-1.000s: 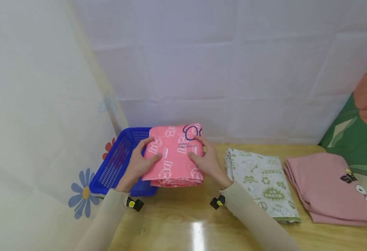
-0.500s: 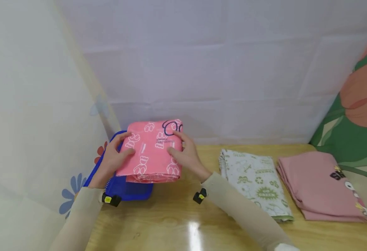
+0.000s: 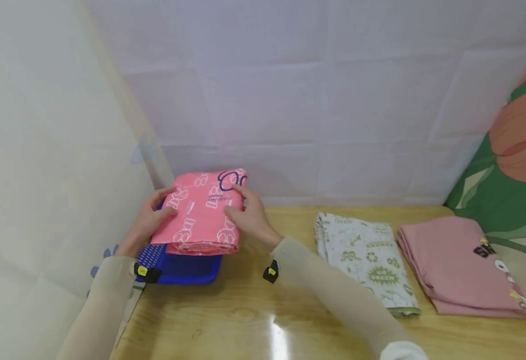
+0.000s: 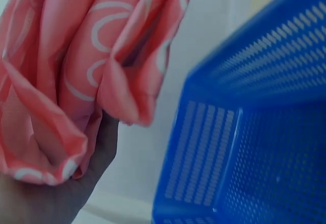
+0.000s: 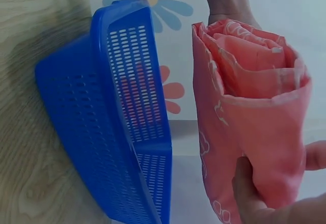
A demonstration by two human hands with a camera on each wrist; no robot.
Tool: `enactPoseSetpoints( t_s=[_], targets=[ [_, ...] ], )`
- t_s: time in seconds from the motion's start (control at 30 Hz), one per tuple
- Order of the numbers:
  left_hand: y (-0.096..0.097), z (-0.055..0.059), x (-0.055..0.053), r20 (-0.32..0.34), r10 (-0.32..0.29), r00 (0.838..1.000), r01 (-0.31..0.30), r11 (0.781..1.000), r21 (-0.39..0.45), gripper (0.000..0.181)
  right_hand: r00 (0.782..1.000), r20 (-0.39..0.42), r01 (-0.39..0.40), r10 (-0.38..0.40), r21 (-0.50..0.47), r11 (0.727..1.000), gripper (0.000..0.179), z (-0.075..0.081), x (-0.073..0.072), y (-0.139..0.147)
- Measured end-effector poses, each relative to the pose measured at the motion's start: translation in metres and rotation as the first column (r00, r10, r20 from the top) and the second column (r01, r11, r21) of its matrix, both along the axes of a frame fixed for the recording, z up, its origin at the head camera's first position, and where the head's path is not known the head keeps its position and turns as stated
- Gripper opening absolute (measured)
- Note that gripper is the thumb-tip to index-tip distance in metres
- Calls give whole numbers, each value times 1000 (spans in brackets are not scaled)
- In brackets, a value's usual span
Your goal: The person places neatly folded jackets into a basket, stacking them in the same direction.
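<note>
1. Left hand [image 3: 149, 220]: grasping the left side of a folded pink cloth [image 3: 200, 215]. The thumb lies on its printed upper face.
2. Right hand [image 3: 251, 215]: grasping the right side of the same cloth, thumb likewise on the upper face.
3. Position of the pink cloth: held up off the desk [image 3: 227, 320], over the blue plastic basket [image 3: 191, 277] near the desk's back left corner. The right wrist view shows a gap between cloth and basket.
4. Step in hand, by judgement: positioning the cloth over the basket. If lowering follows, that move would call for both hands to descend together, keep the layers pressed and clear the rim.
5. Pink cloth: thin, smooth-looking fabric, folded to a thick, roughly square packet. Print is white bear-like outlines with a dark blue motif near the far right corner. The layers gape loosely at one end; one could catch on the rim, in my assessment.
6. Basket: glossy moulded plastic, rectangular, with a rolled rim, slotted walls and a finer-meshed base.
7. Right of the basket, towards the desk's back edge: a white folded cloth [image 3: 362, 260] with green lettering and a green hem, lying flat.
8. Nearer the desk's right edge, just beside it: a dusty-pink folded garment [image 3: 456, 270], matt and softly creased, with a black-lettered cartoon print.
9. Behind the desk: a pale hanging sheet [image 3: 254, 100] with pressed fold lines.
</note>
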State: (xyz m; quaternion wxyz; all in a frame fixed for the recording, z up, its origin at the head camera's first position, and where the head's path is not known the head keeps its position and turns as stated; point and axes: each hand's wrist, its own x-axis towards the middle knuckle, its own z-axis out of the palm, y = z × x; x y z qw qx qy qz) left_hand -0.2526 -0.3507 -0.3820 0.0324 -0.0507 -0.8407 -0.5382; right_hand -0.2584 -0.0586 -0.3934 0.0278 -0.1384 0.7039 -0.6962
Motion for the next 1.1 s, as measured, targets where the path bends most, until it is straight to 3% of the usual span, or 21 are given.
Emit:
enactPoseSetpoints(
  t_s=[0.1, 0.33, 0.47, 0.73, 1.1],
  targets=[
    [-8, -10, -6, -9, -3, 1000, 3, 1000, 7, 66, 1000, 1, -6, 6, 6, 1000, 73, -6, -4, -6],
    [-27, -15, -10, -28, 20, 999, -21, 999, -32, 65, 1000, 22, 1, -2, 51, 999, 76, -15, -8, -22],
    [-39, -16, -11, -2, 49, 999, -49, 997, -54, 65, 999, 25, -24, 22, 80, 996, 77, -15, -7, -28],
    [-49, -23, -17, 69, 54, 996, -46, 992, -114, 69, 999, 38, -18, 13, 149, 989, 75, -21, -11, -33],
    [-61, -36, -22, 85, 55, 995, -37, 978, -203, 66, 997, 76, -8, -3, 144, 990, 73, -40, -9, -47]
  ],
)
